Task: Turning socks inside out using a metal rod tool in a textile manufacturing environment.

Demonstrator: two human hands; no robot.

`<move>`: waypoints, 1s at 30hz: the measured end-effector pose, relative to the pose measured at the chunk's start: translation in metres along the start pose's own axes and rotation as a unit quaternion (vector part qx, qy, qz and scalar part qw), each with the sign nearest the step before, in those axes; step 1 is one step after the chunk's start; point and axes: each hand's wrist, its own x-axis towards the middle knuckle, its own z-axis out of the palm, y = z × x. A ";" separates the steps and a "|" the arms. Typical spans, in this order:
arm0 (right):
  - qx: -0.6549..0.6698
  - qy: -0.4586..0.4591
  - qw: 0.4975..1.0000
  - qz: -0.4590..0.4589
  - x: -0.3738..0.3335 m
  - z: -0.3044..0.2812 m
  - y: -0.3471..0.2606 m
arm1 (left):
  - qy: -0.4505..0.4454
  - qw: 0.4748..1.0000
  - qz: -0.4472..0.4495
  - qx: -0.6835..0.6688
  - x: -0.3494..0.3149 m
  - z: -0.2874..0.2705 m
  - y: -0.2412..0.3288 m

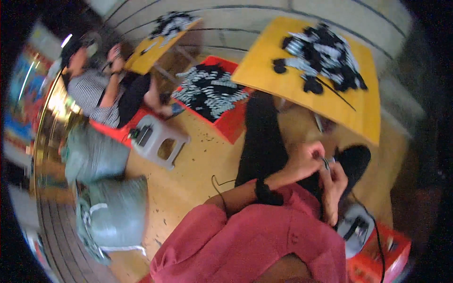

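Note:
Above my lap, my left hand (pixel 306 162) and my right hand (pixel 333 181) meet with fingers pinched together. Between the fingertips is a small dark-and-pale piece (pixel 325 163); its kind is too small and blurred to tell. A black band (pixel 267 193) circles my left wrist. Beyond my knees stands a yellow table (pixel 264 52), bearing a heap of black and white striped pieces (pixel 325 52). Along its near side lies a thin dark stick-like thing (pixel 337 93).
Left of the table, a red crate (pixel 230 129) is full of similar striped pieces (pixel 210 92). A person (pixel 99 89) sits at another yellow table (pixel 141 59), near a grey stool (pixel 163 141). Stuffed green sacks (pixel 118 214) lie at left. A red crate (pixel 396 247) and cable (pixel 379 240) are at right.

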 end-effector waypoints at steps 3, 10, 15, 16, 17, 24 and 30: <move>-0.010 0.004 1.000 -0.029 0.012 -0.002 -0.009 | 0.029 0.999 0.018 0.033 0.010 -0.008 0.005; -0.018 0.132 0.985 -0.107 0.022 -0.006 0.003 | 0.039 0.988 -0.014 -0.149 0.014 0.009 0.027; 0.019 0.123 0.986 -0.107 0.024 -0.007 0.006 | -0.122 0.889 -0.195 -0.396 0.015 -0.006 0.031; 0.012 0.138 0.980 -0.145 0.022 -0.006 0.002 | -0.146 0.879 -0.176 -0.419 0.016 -0.002 0.032; 0.014 0.134 0.981 -0.142 0.019 -0.004 0.000 | -0.141 0.880 -0.178 -0.417 0.012 -0.006 0.034; 0.257 -0.031 0.964 0.061 0.017 -0.016 -0.006 | -0.047 0.953 -0.151 -0.260 0.010 -0.002 0.026; 0.137 -0.067 0.988 0.026 0.012 -0.009 -0.010 | -0.019 0.947 -0.182 -0.263 0.014 -0.010 0.017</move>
